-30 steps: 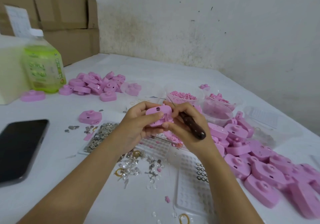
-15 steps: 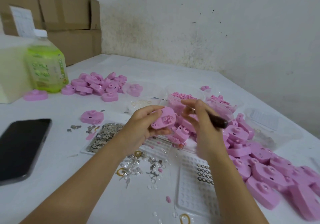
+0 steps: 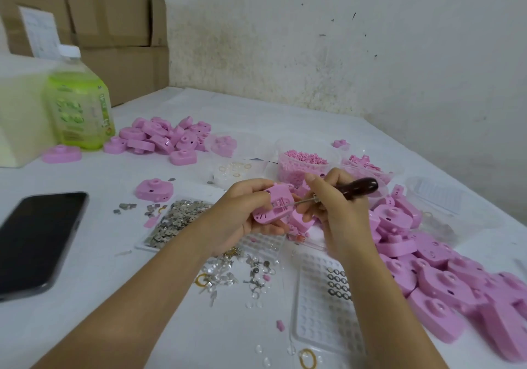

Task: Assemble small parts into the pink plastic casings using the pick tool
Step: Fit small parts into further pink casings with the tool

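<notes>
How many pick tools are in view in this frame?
1. The pick tool is gripped in the right hand, its metal tip inside the pink casing held by the left hand. Another could lie hidden under the casing pile on the right.

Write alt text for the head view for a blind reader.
The left hand holds a pink casing while the right hand holds a pick tool with its tip in it, over a white table heaped with spare casings.

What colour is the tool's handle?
The pick tool's handle is dark brown, seen in the head view.
</notes>
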